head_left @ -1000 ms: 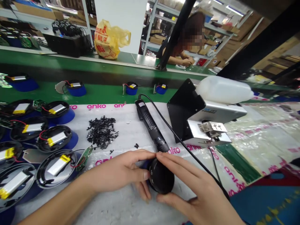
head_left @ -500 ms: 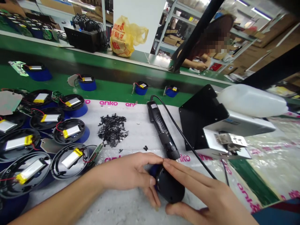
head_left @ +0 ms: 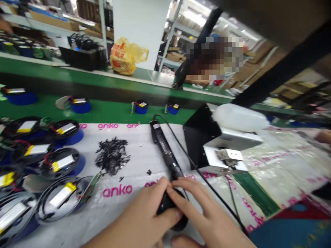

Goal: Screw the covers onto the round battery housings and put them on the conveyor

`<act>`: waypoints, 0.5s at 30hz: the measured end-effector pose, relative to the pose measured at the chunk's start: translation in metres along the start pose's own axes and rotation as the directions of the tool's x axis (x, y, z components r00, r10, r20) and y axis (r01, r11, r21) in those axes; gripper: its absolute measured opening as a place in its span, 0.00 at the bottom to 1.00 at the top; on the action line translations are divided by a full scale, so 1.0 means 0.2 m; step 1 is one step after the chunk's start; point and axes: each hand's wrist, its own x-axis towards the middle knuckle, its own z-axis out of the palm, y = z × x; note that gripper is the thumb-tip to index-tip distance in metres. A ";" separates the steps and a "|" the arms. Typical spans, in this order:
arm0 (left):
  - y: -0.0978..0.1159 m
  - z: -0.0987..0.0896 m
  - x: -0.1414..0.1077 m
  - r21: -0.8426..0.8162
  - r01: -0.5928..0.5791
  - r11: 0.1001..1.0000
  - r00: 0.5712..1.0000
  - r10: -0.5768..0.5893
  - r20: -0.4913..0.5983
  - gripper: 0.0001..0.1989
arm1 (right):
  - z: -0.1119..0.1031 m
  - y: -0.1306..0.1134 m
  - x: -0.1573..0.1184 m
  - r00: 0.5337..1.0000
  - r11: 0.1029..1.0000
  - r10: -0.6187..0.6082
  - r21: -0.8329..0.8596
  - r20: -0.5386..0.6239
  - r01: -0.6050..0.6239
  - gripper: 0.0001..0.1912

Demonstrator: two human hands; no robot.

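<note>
A round black-topped casing (head_left: 181,224) lies low in the middle, between my two hands. My left hand (head_left: 144,215) closes round its left side, the thumb across the top. On the right, my right hand (head_left: 207,210) grips it too, with its fingertips meeting my left hand at the far edge. Much of the casing is hidden behind fingers. Just beyond the hands lies a black corded electric screwdriver (head_left: 165,146), its near end partly covered by the fingers. Left of it is a pile of small black pieces (head_left: 112,155), with a few loose ones nearby.
Open blue casings (head_left: 73,136) with batteries and wires crowd the left; several more sit on the green surface behind. A silver machine (head_left: 232,139) with a black plate and a white plastic bottle (head_left: 240,117) stands right. Beyond are a yellow bag (head_left: 122,57) and a blurred person.
My left hand has come further over the casing, its thumb now across the top. My right fingers have drawn in toward it. The whole view has shifted, with the background lower and further left.
</note>
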 end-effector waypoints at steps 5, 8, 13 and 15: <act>-0.03 0.01 0.06 0.126 -0.073 0.989 0.997 0.074 0.003 0.12 | -0.36 0.34 0.13 0.843 0.976 0.102 -0.109 -0.528 -0.187 0.20; -0.05 -0.01 0.08 0.194 -0.152 0.969 0.988 0.155 0.000 0.13 | -0.53 0.60 0.19 0.863 0.902 0.174 -0.275 -0.474 -0.333 0.35; -0.04 -0.02 0.07 0.294 -0.207 0.933 0.977 0.214 0.008 0.18 | -0.43 0.49 0.17 0.843 0.915 0.178 -0.230 -0.507 -0.331 0.22; -0.04 -0.02 0.07 0.320 -0.225 0.920 0.973 0.232 0.015 0.18 | -0.27 0.32 0.18 0.898 0.942 0.193 -0.183 -0.395 -0.283 0.22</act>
